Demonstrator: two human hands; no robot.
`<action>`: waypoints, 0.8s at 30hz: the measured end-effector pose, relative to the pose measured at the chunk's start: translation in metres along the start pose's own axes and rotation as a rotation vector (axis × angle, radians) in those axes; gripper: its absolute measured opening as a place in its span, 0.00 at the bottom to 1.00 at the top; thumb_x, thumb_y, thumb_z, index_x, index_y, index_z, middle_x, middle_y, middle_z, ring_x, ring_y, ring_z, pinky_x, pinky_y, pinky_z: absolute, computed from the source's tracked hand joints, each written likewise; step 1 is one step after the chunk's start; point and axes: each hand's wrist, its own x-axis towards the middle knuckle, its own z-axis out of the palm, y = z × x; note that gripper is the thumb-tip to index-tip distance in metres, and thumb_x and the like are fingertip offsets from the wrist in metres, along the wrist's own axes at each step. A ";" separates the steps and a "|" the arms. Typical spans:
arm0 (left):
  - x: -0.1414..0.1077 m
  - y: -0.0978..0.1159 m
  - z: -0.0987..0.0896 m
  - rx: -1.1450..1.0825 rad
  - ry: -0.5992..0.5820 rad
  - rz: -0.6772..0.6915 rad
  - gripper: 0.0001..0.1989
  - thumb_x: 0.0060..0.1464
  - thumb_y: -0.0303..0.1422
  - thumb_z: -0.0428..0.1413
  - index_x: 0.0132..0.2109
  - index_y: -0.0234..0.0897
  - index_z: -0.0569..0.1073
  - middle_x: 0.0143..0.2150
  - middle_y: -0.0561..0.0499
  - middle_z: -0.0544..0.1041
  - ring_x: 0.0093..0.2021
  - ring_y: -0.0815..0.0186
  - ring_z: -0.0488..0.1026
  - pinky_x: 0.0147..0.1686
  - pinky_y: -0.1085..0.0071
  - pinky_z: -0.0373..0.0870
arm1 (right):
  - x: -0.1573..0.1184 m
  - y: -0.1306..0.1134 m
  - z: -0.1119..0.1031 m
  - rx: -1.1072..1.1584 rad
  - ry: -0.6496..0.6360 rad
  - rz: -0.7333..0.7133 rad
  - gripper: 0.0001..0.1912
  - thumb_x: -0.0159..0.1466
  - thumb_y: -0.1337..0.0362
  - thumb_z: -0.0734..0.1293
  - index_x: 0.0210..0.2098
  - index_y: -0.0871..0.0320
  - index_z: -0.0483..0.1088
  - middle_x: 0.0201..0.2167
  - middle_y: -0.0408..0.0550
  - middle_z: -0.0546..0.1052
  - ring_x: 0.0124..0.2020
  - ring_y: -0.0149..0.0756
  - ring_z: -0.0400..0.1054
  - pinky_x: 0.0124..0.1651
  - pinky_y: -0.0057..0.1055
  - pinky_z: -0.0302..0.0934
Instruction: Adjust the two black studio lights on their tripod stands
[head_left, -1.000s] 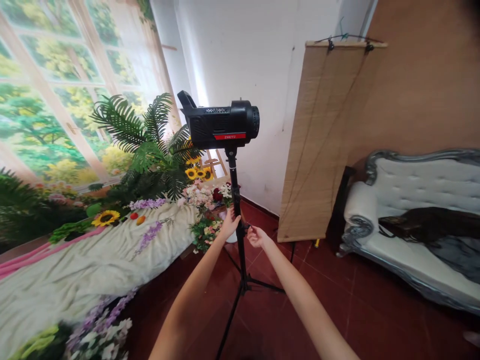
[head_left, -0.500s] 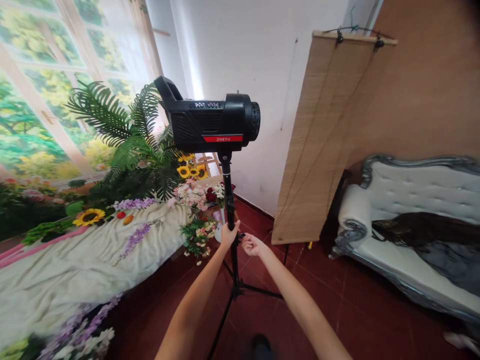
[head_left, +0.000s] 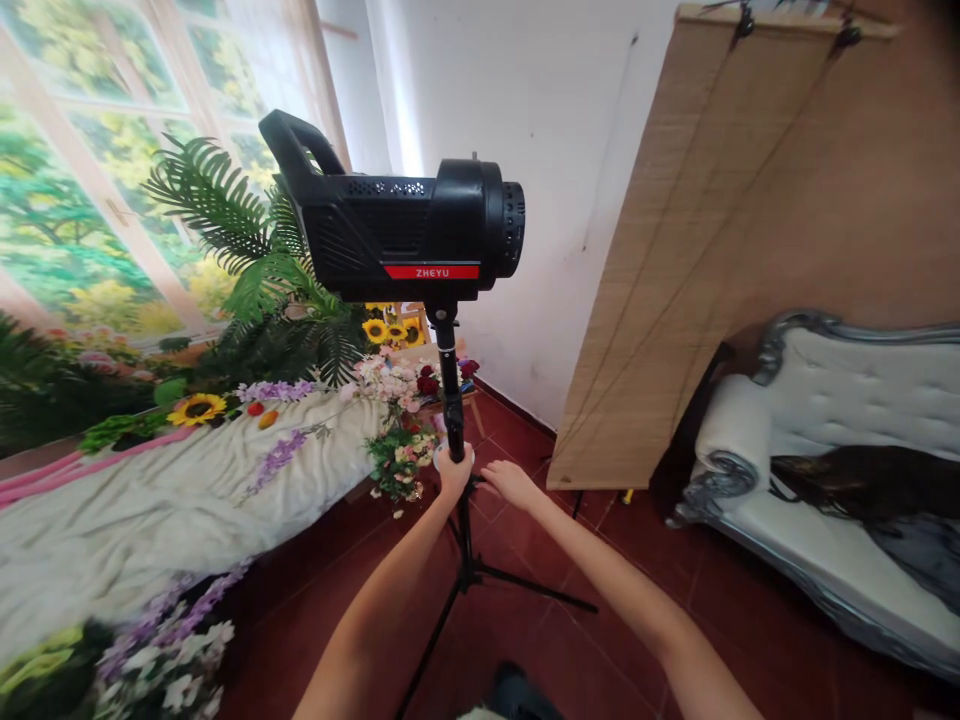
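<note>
A black studio light (head_left: pixel 405 225) with a red ZHEYU label sits on top of a black light stand (head_left: pixel 465 530). My left hand (head_left: pixel 454 472) is wrapped round the stand's pole, below the light. Just to its right, my right hand (head_left: pixel 511 484) is at a small dark tightening knob (head_left: pixel 475 482) on the pole, back of the hand up and fingertips on the knob. Those fingertips are partly hidden. The stand's legs are spread on the red tiled floor.
To the left is a bench covered in cream cloth (head_left: pixel 315 490) with artificial flowers and a palm plant (head_left: pixel 217 210). A bamboo blind (head_left: pixel 630 300) hangs at right, beside a white tufted sofa (head_left: pixel 847 390). A shoe (head_left: pixel 517 690) shows near the stand's legs.
The light looms larger and its rear handle has swung nearer. My right hand has turned from a palm-up pinch to back-of-hand up at the knob. My left hand stays on the pole.
</note>
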 end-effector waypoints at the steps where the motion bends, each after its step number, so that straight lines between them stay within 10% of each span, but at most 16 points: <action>1: 0.000 -0.001 0.000 0.006 0.010 0.015 0.16 0.42 0.42 0.56 0.18 0.38 0.62 0.17 0.55 0.63 0.20 0.70 0.63 0.21 0.75 0.58 | -0.001 0.001 -0.001 -0.080 0.022 -0.045 0.13 0.57 0.56 0.70 0.26 0.57 0.66 0.25 0.43 0.68 0.32 0.32 0.63 0.38 0.25 0.55; 17: 0.006 0.048 -0.004 -0.077 -0.010 0.109 0.20 0.45 0.47 0.57 0.18 0.36 0.64 0.14 0.55 0.64 0.15 0.73 0.61 0.16 0.77 0.56 | -0.008 0.006 0.007 -0.239 0.093 -0.108 0.11 0.63 0.55 0.64 0.30 0.55 0.69 0.25 0.45 0.66 0.30 0.32 0.60 0.37 0.26 0.54; 24: 0.002 0.038 -0.004 -0.170 -0.058 0.042 0.20 0.41 0.47 0.60 0.20 0.36 0.64 0.14 0.56 0.63 0.14 0.74 0.60 0.16 0.77 0.56 | -0.009 0.002 0.008 -0.472 0.063 -0.117 0.13 0.66 0.53 0.60 0.34 0.56 0.69 0.28 0.47 0.70 0.31 0.33 0.64 0.34 0.25 0.54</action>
